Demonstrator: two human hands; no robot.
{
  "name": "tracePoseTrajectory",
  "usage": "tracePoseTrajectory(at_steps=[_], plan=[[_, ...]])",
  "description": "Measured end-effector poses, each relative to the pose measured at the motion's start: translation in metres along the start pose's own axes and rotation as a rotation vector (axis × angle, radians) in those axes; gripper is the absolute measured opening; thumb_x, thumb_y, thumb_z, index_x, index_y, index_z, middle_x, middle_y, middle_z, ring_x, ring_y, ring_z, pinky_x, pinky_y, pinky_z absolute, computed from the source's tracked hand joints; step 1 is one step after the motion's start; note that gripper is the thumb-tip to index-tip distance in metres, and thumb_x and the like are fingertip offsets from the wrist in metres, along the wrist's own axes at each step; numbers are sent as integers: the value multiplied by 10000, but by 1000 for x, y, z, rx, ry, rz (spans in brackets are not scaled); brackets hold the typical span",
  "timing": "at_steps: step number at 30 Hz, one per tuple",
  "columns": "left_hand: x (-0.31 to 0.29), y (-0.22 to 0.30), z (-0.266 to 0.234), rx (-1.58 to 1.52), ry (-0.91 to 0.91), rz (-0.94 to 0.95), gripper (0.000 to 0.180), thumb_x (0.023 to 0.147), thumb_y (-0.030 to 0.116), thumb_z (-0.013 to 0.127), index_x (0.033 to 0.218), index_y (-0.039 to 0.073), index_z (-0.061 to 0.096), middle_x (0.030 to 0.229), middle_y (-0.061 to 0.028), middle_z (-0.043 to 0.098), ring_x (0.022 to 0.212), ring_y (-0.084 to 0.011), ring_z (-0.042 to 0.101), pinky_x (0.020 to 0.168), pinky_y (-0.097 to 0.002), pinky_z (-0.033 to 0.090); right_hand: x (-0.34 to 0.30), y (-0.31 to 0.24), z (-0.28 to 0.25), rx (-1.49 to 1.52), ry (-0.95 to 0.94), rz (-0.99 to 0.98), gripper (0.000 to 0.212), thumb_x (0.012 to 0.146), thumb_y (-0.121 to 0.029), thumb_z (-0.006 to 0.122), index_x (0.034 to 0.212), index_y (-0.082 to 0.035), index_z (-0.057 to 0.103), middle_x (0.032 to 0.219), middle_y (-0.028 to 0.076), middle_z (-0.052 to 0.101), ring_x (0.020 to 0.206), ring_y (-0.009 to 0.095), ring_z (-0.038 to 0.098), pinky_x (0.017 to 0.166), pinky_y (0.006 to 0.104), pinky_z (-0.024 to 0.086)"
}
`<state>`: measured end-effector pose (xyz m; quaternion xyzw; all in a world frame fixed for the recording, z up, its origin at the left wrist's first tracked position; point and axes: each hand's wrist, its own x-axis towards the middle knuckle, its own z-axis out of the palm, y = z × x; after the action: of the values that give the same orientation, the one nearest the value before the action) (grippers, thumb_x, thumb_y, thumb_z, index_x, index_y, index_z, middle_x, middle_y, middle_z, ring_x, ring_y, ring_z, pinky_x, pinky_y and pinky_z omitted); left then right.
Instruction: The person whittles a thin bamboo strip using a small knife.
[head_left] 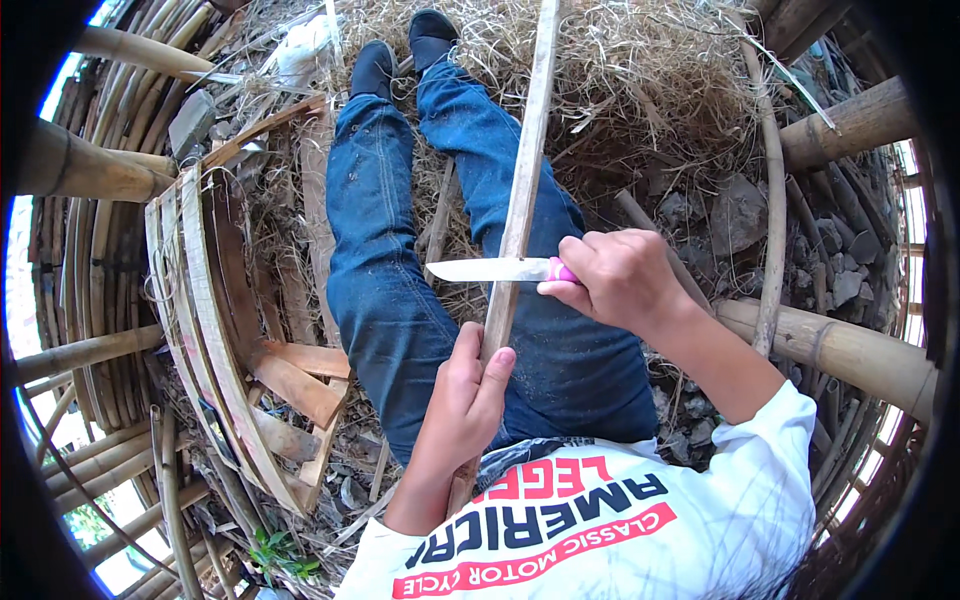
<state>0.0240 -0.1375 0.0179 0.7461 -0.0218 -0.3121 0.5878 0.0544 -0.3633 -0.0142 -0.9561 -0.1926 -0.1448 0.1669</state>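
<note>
A long, narrow wooden strip (532,140) runs from my waist up past my thighs to the top of the view. My left hand (468,395) is closed around its lower part, thumb lying along the wood. In my right hand (620,277) is a knife (478,270) with a pale blade and a pink handle. The blade lies across the strip, a little above my left hand, its tip pointing left. Most of the handle is hidden inside my right fist. My legs in blue jeans (385,270) stretch out beneath the strip.
Left of my legs stands a curved wooden slat frame (215,330) beside loose wood offcuts (300,385). Dry straw (640,80) is heaped at the far side. Stones (740,215) lie on the right, near a thick bamboo pole (840,350). Bamboo walls (100,230) surround me.
</note>
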Motion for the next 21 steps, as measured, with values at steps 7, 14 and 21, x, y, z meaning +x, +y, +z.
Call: tracePoseTrajectory(at_steps=[7,14,21], plan=[[-5,-9,-1,15,30,37,255,1024,273,504,995,25,452,568,46,451,455,-22,439,393,-195,326,-1,-4,-6,36,-38,6,443,920,-518,557,715,-126,534,537,65,546,472,238,604,436,337,477],[-4,-3,-1,72,31,54,247,1022,255,507,985,16,456,569,33,462,462,-33,445,407,-206,333,-3,-1,-6,16,-28,-12,454,916,-527,560,702,-127,527,528,61,536,460,230,594,433,334,472],[-2,-5,-10,58,106,71,242,1027,256,497,967,25,454,572,33,463,473,-33,448,402,-211,325,18,-9,0,13,-18,-23,442,916,-514,568,709,-125,540,533,65,544,462,234,600,434,330,477]])
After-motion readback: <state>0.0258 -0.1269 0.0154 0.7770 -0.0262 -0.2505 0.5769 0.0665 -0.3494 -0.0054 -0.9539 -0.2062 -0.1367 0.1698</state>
